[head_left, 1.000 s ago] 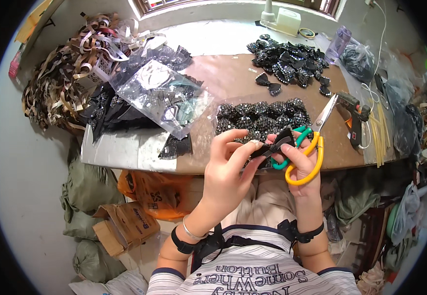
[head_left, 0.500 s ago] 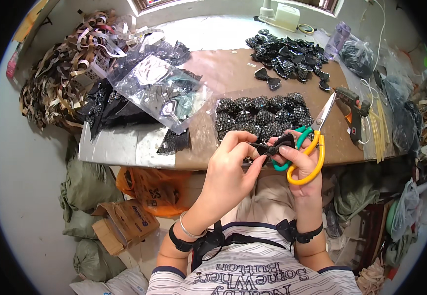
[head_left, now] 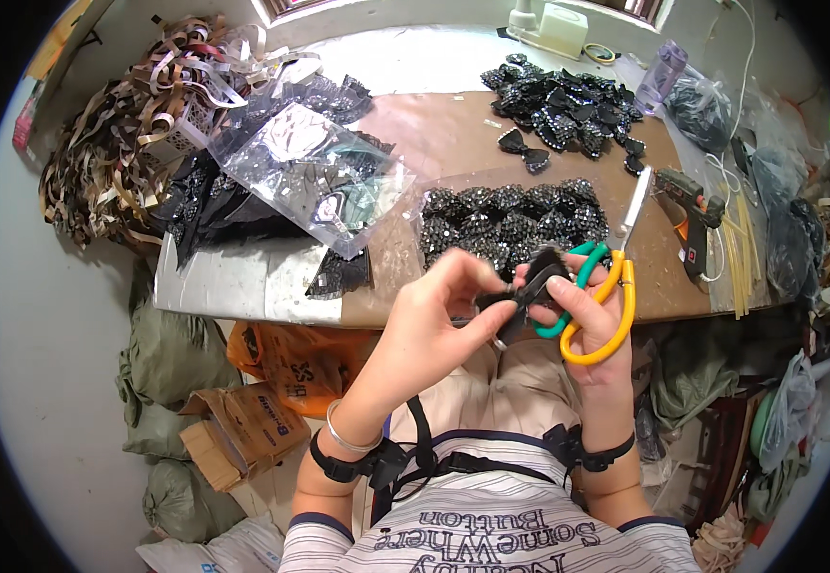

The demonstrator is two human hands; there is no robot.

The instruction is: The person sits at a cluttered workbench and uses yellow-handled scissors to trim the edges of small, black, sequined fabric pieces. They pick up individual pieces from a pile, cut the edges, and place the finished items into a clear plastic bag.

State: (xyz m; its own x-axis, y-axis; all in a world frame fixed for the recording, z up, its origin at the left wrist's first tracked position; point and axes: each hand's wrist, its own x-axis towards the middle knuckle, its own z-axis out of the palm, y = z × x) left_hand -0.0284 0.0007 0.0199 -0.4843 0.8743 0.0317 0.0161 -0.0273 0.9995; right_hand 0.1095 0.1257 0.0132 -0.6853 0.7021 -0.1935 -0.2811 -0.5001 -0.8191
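Observation:
A black fabric bow point(head_left: 536, 284) is held between my two hands, over the table's front edge. My left hand point(head_left: 453, 310) pinches its near left side between thumb and fingers; the fingertips are slightly blurred. Around its right side my right hand point(head_left: 595, 310) is closed, the thumb pressing on the cloth. Scissors point(head_left: 598, 353) with one yellow and one green handle also hang in my right hand, blades pointing up and away. Just beyond the hands, rows of black sequined bows point(head_left: 510, 224) lie on a clear sheet.
At the back right is a heap of finished-looking black bows point(head_left: 573, 105). A glue gun point(head_left: 690, 220) and thin glue sticks point(head_left: 740, 244) lie on the right. To the left are a clear plastic bag point(head_left: 310, 177), black fabric pieces point(head_left: 234, 215) and a pile of ribbons point(head_left: 114, 153).
The bow has turned more upright between my hands. My left hand has shifted slightly left and its fingers have lifted. My right hand keeps the scissors and has barely moved.

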